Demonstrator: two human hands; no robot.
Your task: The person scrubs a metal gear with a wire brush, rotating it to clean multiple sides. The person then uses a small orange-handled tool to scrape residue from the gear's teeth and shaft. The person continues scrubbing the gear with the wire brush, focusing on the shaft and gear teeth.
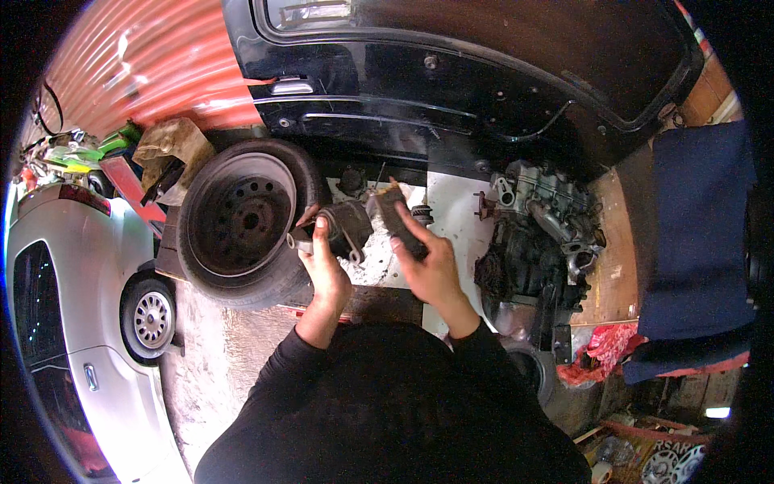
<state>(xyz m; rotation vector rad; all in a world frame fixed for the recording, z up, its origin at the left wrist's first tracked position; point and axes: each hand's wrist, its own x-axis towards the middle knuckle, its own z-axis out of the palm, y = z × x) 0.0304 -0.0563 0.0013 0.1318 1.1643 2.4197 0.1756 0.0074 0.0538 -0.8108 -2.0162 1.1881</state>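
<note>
My left hand (324,270) is closed round one end of a dark, cylindrical car part (348,227) with metal lugs, which looks like a small motor. It is held up over a white, stained work surface (387,270). In my right hand (435,274) is a dark oblong block (401,222), tilted, its far end close to the right side of the car part. Whether block and part touch I cannot tell. Beyond them sit a small round dark part (352,181) and a ribbed dark part (422,214).
A wheel with tyre (302,177) lies just left of my left hand. To the right stands an engine (536,234). A black vehicle door panel (387,81) rises behind the bench. A silver car (113,323) is at far left, and dark blue cloth (697,234) hangs at right.
</note>
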